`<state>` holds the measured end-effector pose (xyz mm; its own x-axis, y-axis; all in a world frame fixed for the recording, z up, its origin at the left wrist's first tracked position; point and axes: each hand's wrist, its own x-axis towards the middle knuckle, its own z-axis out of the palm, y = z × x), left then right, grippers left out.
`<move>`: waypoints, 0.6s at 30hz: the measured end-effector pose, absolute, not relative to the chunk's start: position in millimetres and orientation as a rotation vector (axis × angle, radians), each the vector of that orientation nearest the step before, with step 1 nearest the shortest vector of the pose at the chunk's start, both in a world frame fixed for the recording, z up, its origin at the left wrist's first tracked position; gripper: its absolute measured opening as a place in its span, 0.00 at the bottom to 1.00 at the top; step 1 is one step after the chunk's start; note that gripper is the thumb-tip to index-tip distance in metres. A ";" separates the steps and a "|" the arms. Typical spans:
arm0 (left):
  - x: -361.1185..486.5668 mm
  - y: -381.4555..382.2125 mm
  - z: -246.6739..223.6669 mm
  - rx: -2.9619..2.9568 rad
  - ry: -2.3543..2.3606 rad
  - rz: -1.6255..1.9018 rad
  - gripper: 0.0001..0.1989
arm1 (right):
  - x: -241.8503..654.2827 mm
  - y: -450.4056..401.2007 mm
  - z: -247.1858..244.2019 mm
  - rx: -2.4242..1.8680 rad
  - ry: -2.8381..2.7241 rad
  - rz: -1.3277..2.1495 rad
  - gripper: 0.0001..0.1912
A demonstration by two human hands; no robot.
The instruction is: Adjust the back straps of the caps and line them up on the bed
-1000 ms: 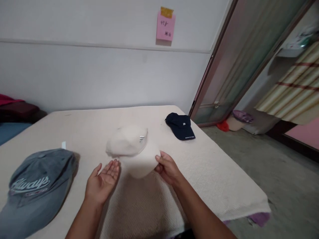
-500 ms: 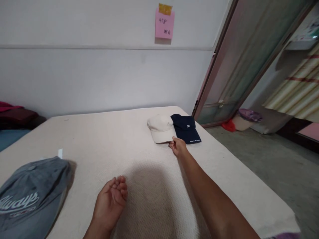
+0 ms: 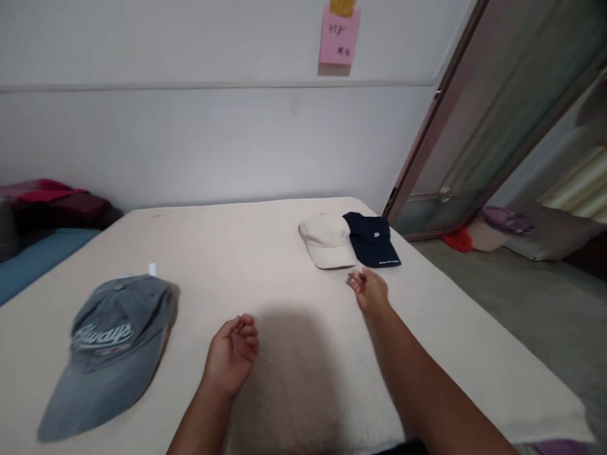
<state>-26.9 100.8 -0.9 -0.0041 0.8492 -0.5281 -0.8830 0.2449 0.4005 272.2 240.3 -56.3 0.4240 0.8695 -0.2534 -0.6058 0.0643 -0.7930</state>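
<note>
The left hand [image 3: 232, 357] hovers low over the near part of the table [image 3: 265, 265], palm turned up, fingers curled loosely inward and grasping nothing. It touches no cap. The grey cap [image 3: 111, 344] lies well apart to its left, near the table's left edge, crown toward the wall and brim toward the person.

The right hand [image 3: 368, 291] is extended farther out, just short of the cream cap [image 3: 327, 243]. Its fingers are loosely bent and hold nothing; a narrow strip of bare cloth shows between the fingertips and the brim.

The cream cap rests on the far right part of the table, brim toward the person. The navy cap [image 3: 374, 243] lies against its right side; whether the two overlap or merely touch cannot be told. The navy cap sits close to the table's right edge.

Risks, as judged from this layout:
- A sideways brush of the right hand against the cream cap could push the navy cap toward the edge and onto the floor [image 3: 521, 303].
- The light-coloured table covering may bunch under a dragged wrist and shift both caps.
- The grey cap's brim lies near the front edge; an elbow sweep could dislodge it.

A pink note [image 3: 339, 43] is fixed to the wall beyond.
</note>
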 end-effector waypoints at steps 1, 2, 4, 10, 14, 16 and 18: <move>-30.6 99.1 0.2 -0.051 0.791 1.372 0.08 | 269.6 230.8 -55.9 -0.989 -0.329 1.132 0.09; -34.6 97.1 1.7 -0.047 0.799 1.382 0.08 | 266.2 221.5 -55.2 -0.984 -0.337 1.130 0.10; -44.0 92.3 5.4 -0.032 0.821 1.409 0.08 | 256.5 203.5 -53.1 -0.976 -0.351 1.143 0.13; -90.0 74.7 16.8 0.075 0.997 1.621 0.07 | 197.2 148.7 -47.8 -0.968 -0.373 1.235 0.14; -137.8 58.0 16.3 0.177 1.304 1.911 0.02 | 146.0 116.6 -52.0 -1.013 -0.444 1.365 0.15; -163.0 47.4 12.7 0.260 1.536 2.046 0.03 | 126.8 108.7 -52.9 -1.055 -0.528 1.478 0.14; -186.9 36.4 7.7 0.374 1.820 2.106 0.09 | 114.7 107.4 -51.9 -1.095 -0.590 1.540 0.14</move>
<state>-186.9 36.4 7.7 -0.9103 0.4135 -0.0177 -0.0775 -0.1282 0.9887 114.7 107.4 -51.9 0.0298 0.9442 -0.3280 -0.4836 -0.2735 -0.8315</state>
